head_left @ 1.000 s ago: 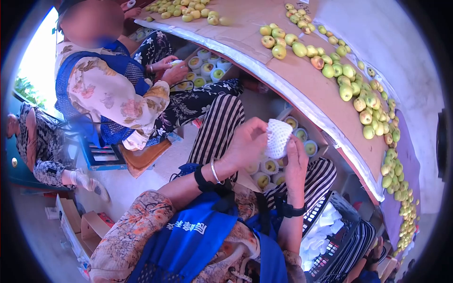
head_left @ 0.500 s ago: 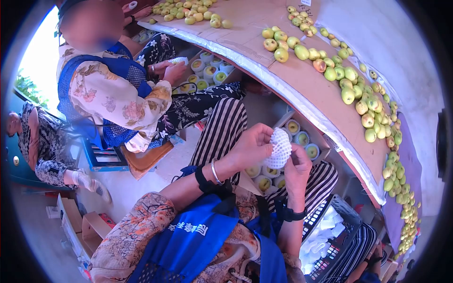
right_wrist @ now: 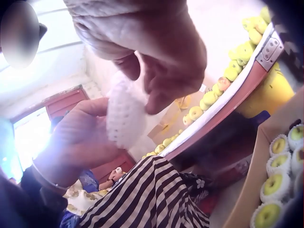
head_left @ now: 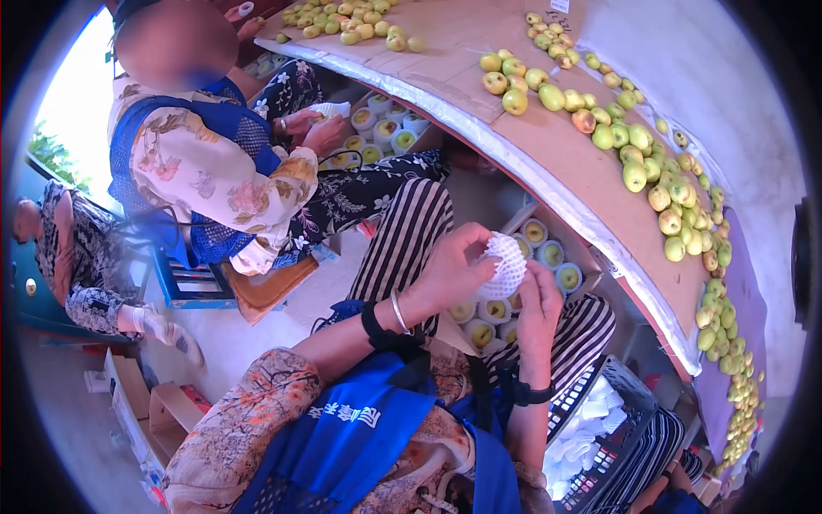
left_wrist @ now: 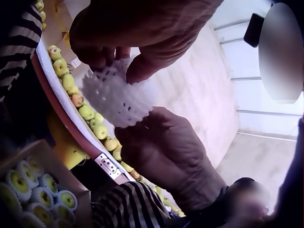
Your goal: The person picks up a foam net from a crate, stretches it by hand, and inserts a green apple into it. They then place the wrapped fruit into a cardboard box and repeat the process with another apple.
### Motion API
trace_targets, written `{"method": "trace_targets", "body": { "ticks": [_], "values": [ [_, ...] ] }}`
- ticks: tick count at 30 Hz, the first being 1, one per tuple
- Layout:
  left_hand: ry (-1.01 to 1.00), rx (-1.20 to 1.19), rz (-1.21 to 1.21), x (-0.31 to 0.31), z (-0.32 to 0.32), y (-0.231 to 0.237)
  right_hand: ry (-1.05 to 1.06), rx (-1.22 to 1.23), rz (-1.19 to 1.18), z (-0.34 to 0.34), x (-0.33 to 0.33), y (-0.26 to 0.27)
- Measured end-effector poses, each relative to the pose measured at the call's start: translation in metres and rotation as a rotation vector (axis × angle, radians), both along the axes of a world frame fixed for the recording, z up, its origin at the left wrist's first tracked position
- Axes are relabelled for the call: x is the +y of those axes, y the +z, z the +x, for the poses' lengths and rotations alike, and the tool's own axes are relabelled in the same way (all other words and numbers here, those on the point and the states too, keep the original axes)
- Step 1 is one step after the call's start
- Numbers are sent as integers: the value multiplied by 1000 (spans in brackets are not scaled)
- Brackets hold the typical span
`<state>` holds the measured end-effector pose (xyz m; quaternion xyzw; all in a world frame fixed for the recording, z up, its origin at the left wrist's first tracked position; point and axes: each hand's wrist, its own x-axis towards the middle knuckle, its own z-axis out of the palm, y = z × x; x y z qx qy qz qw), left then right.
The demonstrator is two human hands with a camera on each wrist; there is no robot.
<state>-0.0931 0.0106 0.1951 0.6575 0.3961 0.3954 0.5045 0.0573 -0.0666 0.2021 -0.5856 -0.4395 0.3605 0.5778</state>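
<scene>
A white foam net sleeve (head_left: 505, 265) is between my two hands, above my striped lap. My left hand (head_left: 458, 265) pinches its upper side between thumb and fingers, the thumb pressed on the mesh in the left wrist view. From the other side my right hand (head_left: 539, 304) holds the lower rim with its fingertips. The sleeve (right_wrist: 126, 116) looks rounded in the right wrist view; I cannot tell whether a fruit is inside. Beneath the hands, a cardboard box (left_wrist: 78, 183) holds several apples (left_wrist: 42, 197) in the same kind of sleeves.
Loose green-yellow apples (head_left: 638, 137) lie along the cardboard-covered table (head_left: 479, 120), whose white-edged rim runs past my hands. A black crate (head_left: 634, 428) with white foam sleeves (head_left: 586, 428) stands to my right. Another person (head_left: 205, 171) sits at left near a second box of sleeved apples.
The sleeve has turned from a narrow, upright shape to a rounder, tilted one, staying between both hands. The person at left keeps handling a white sleeve.
</scene>
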Motion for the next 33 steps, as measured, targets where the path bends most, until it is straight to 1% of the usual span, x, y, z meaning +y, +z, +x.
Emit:
{"method": "trace_targets", "body": {
  "ticks": [1, 4, 5, 8, 9, 10, 12, 14, 16, 17, 18, 20, 22, 23, 24, 25, 26, 29, 32, 33],
  "values": [
    [13, -17, -10, 0, 1, 1, -85, -33, 40, -3, 1, 4],
    [10, 78, 100, -5, -1, 14, -190, -69, 97, -2, -5, 10],
    [-8, 84, 107, -7, -1, 17, -165, -126, 134, -5, -6, 14],
    [-70, 71, 174, -11, 4, 19, -81, -341, 81, -9, -3, 24],
    [-95, 51, 218, -11, 5, 16, -24, -300, 90, -5, -1, 16],
    [-117, 33, 263, -9, 5, 14, 1, -145, 90, -2, 1, 12],
    [-134, 25, 248, -7, 2, 14, 53, 168, 81, -1, 3, 10],
    [-142, -28, 239, -8, 4, 12, 64, 300, 46, 4, 1, 13],
    [-214, -275, -24, -10, 9, 9, 61, 425, 35, 9, -2, 10],
    [-241, -394, -149, -9, 11, 8, 11, 490, -9, 8, -3, 13],
    [-236, -434, -183, -7, 11, 6, -2, 544, -19, 9, -3, 12],
    [-209, -506, -245, -3, 8, 3, 10, 599, -8, 15, -5, 5],
    [-42, -525, -247, -1, 7, 5, -3, 547, -6, 17, -7, 4],
    [11, -485, -224, 1, 6, 2, -28, 468, -39, 15, -9, 7],
    [56, -451, -195, 3, 5, 0, 5, 361, -71, 18, -9, 3],
    [101, -454, -185, 2, 6, 2, -6, 333, -68, 14, -7, 2],
    [130, -372, -122, 0, 5, 3, -26, 304, -68, 9, -5, 3],
    [246, -193, 79, -6, 4, 14, -75, 374, -65, 3, -5, 8],
    [280, -199, 160, -9, 4, 21, 40, 360, -75, -4, -9, 12],
    [258, -214, 137, -13, 5, 22, 100, 362, -92, -9, -12, 15]
  ]
}}
